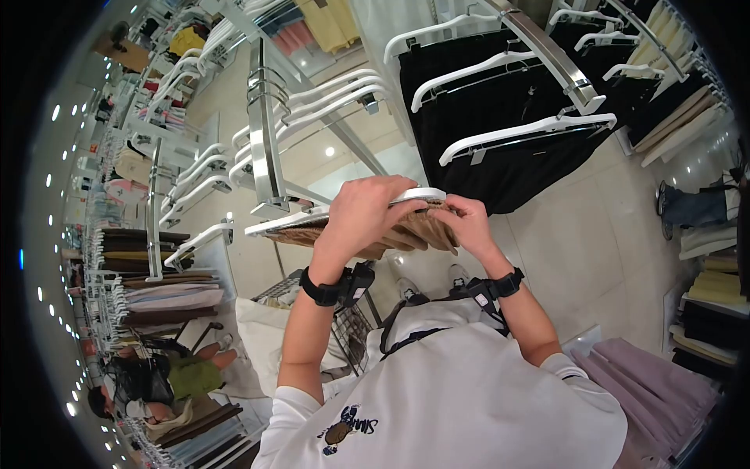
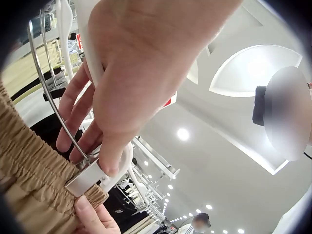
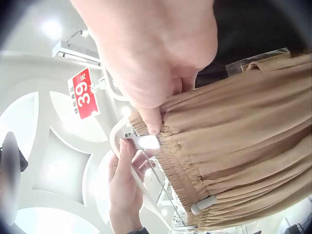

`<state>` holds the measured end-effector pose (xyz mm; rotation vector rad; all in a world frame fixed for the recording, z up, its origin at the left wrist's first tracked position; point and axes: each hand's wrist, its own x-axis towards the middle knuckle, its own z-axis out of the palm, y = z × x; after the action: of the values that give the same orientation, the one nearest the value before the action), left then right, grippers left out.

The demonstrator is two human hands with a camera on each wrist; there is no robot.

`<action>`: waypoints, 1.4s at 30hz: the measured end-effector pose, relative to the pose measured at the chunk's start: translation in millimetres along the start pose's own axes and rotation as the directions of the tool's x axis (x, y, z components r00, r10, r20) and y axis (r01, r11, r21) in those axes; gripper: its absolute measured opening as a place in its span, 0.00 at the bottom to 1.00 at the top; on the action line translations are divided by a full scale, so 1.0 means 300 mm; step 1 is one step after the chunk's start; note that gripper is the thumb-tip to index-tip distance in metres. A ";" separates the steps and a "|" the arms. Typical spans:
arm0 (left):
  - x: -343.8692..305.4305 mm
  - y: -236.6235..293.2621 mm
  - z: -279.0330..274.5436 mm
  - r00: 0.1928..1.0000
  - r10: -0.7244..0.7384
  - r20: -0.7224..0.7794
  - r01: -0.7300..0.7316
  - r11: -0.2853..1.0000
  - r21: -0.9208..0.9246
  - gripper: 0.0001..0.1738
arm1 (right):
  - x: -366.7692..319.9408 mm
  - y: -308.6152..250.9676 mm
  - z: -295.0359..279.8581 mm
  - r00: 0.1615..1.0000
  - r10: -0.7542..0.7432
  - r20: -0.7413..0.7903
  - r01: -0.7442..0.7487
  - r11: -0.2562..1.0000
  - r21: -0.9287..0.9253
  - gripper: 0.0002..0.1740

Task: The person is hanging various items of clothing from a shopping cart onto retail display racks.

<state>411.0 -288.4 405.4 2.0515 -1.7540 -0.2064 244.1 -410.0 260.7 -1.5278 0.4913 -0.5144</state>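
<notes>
A tan garment with a gathered elastic waistband (image 3: 273,112) hangs from a white clip hanger (image 1: 426,194) in front of the person's chest. My left hand (image 1: 363,209) reaches over the hanger, its thumb on the metal clip (image 2: 84,179) and its fingers behind the hanger's bar. Just beside that clip, my right hand (image 1: 467,228) pinches the end of the waistband between thumb and fingers. Seen from the right wrist, the clip (image 3: 146,142) sits at the waistband's edge, right by the right thumb. A grey pin-like tag (image 3: 204,205) is fixed farther along the waistband.
Black garments (image 1: 484,133) hang on white hangers ahead. A chrome rail arm (image 1: 268,148) with hangers juts out at the left. Below stands a wire cart (image 1: 351,336) with white cloth (image 1: 266,336). Another person (image 1: 168,379) is at the far left. A red price sign (image 3: 84,95) hangs above.
</notes>
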 end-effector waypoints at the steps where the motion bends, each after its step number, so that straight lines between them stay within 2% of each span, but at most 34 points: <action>1: 0.002 0.004 -0.006 1.000 -0.009 0.019 0.009 1.000 0.001 0.18 | 0.005 0.007 0.008 1.000 0.000 0.002 0.000 1.000 0.000 0.08; 3: 0.002 0.007 -0.013 0.999 -0.021 0.037 0.021 1.000 0.002 0.18 | 0.013 0.020 0.030 0.997 -0.046 -0.054 0.059 0.961 0.271 0.09; 6: 0.002 0.002 -0.014 0.998 -0.028 0.048 0.028 0.999 0.018 0.19 | 0.021 0.028 0.029 0.999 -0.047 -0.021 0.051 0.925 0.377 0.15; 10: 0.006 -0.005 -0.008 0.999 -0.006 0.046 0.004 0.999 0.039 0.19 | 0.034 0.052 0.008 0.997 -0.015 0.079 -0.013 0.939 0.344 0.18; 12: -0.009 0.007 -0.010 0.998 -0.044 0.045 0.042 0.998 0.055 0.19 | 0.043 0.046 0.014 0.999 -0.032 0.041 0.017 0.945 0.328 0.19; 13: -0.022 0.021 -0.006 0.979 0.113 -0.171 -0.104 0.992 0.065 0.19 | 0.031 0.027 0.017 0.998 -0.070 -0.004 0.069 0.955 0.287 0.21; 14: -0.046 0.024 -0.015 0.888 0.269 -0.372 -0.242 0.963 0.120 0.18 | 0.019 0.071 0.000 0.997 -0.076 -0.025 0.079 0.989 0.125 0.24; 15: -0.113 0.041 -0.026 0.911 0.234 -0.341 -0.236 0.971 0.036 0.18 | -0.015 0.023 -0.011 0.996 -0.082 -0.031 0.080 0.994 -0.070 0.21; 16: -0.188 0.026 -0.019 0.872 0.300 -0.386 -0.303 0.952 0.054 0.14 | -0.052 -0.036 -0.022 0.997 -0.069 -0.036 0.055 0.952 -0.302 0.15; 17: -0.298 -0.023 0.010 0.853 0.252 -0.458 -0.263 0.964 0.040 0.12 | -0.086 -0.078 -0.038 0.999 -0.036 -0.018 0.022 0.859 -0.511 0.13; 18: -0.417 -0.093 0.051 0.824 0.203 -0.529 -0.225 0.974 0.023 0.09 | -0.112 -0.145 -0.030 0.990 0.139 0.033 -0.087 0.771 -0.631 0.13; 19: -0.519 -0.157 0.093 0.763 -0.009 -0.647 -0.055 0.995 -0.078 0.07 | -0.145 -0.183 -0.005 0.971 0.190 0.146 -0.066 0.799 -0.598 0.13; 20: -0.602 -0.220 0.131 0.654 -0.211 -0.726 0.090 0.975 -0.202 0.05 | -0.149 -0.233 0.047 0.941 0.140 0.307 0.040 0.857 -0.514 0.12; 21: -0.658 -0.302 0.162 0.483 -0.443 -0.756 0.259 0.896 -0.360 0.05 | -0.150 -0.287 0.119 0.888 0.075 0.453 0.133 0.902 -0.410 0.11; 22: -0.694 -0.365 0.168 0.267 -0.631 -0.728 0.377 0.764 -0.524 0.06 | -0.138 -0.346 0.199 0.845 -0.009 0.535 0.234 0.905 -0.354 0.09; 23: -0.704 -0.406 0.143 0.246 -0.633 -0.734 0.374 0.760 -0.531 0.06 | -0.111 -0.397 0.289 0.788 -0.090 0.609 0.329 0.898 -0.293 0.08; 24: -0.710 -0.444 0.120 0.259 -0.665 -0.700 0.325 0.743 -0.585 0.08 | -0.085 -0.431 0.392 0.770 -0.278 0.574 0.494 0.829 -0.261 0.10; 25: -0.717 -0.475 0.105 0.277 -0.694 -0.664 0.272 0.720 -0.639 0.10 | -0.052 -0.461 0.492 0.714 -0.457 0.531 0.642 0.729 -0.237 0.12; 26: -0.717 -0.499 0.095 0.256 -0.700 -0.667 0.260 0.715 -0.649 0.10 | -0.001 -0.478 0.580 0.661 -0.548 0.512 0.731 0.622 -0.278 0.14; 27: -0.716 -0.518 0.090 0.353 -0.674 -0.649 0.207 0.733 -0.648 0.12 | 0.052 -0.486 0.653 0.595 -0.631 0.498 0.802 0.504 -0.320 0.16; 28: -0.715 -0.535 0.085 0.447 -0.634 -0.631 0.150 0.748 -0.646 0.13 | 0.103 -0.487 0.710 0.583 -0.626 0.518 0.811 0.490 -0.321 0.16; 29: -0.716 -0.549 0.080 0.496 -0.647 -0.579 0.141 0.718 -0.681 0.13 | 0.152 -0.485 0.760 0.555 -0.643 0.528 0.831 0.394 -0.393 0.16; 30: -0.722 -0.563 0.083 0.483 -0.654 -0.583 0.130 0.712 -0.690 0.13 | 0.189 -0.482 0.802 0.529 -0.655 0.540 0.837 0.297 -0.460 0.16; 31: -0.724 -0.575 0.087 0.476 -0.655 -0.588 0.123 0.711 -0.693 0.12 | 0.225 -0.480 0.829 0.523 -0.648 0.554 0.841 0.286 -0.459 0.16; 32: -0.721 -0.580 0.087 0.472 -0.655 -0.590 0.117 0.710 -0.695 0.11 | 0.257 -0.479 0.844 0.625 -0.416 0.660 0.780 0.368 -0.506 0.17; 33: -0.719 -0.581 0.089 0.461 -0.663 -0.589 0.086 0.694 -0.714 0.09 | 0.272 -0.478 0.851 0.678 -0.151 0.719 0.701 0.427 -0.571 0.18; 34: -0.725 -0.583 0.085 0.457 -0.668 -0.588 0.077 0.688 -0.721 0.09 | 0.277 -0.479 0.854 0.677 -0.142 0.722 0.702 0.418 -0.576 0.18; 36: -0.734 -0.576 0.076 0.480 -0.637 -0.603 0.124 0.730 -0.672 0.08 | 0.281 -0.491 0.858 0.685 -0.153 0.712 0.652 0.565 -0.506 0.16; 39: -0.736 -0.557 0.035 0.459 -0.588 -0.666 0.110 0.781 -0.615 0.07 | 0.266 -0.494 0.860 0.733 -0.182 0.655 0.619 0.579 -0.531 0.15; 42: -0.744 -0.562 0.028 0.432 -0.617 -0.658 0.083 0.753 -0.652 0.07 | 0.259 -0.510 0.868 0.748 -0.187 0.637 0.604 0.590 -0.536 0.16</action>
<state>518.3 -56.1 291.8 1.5969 -0.4952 0.1782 460.8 -244.6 412.4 -2.5003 -0.1653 -0.2178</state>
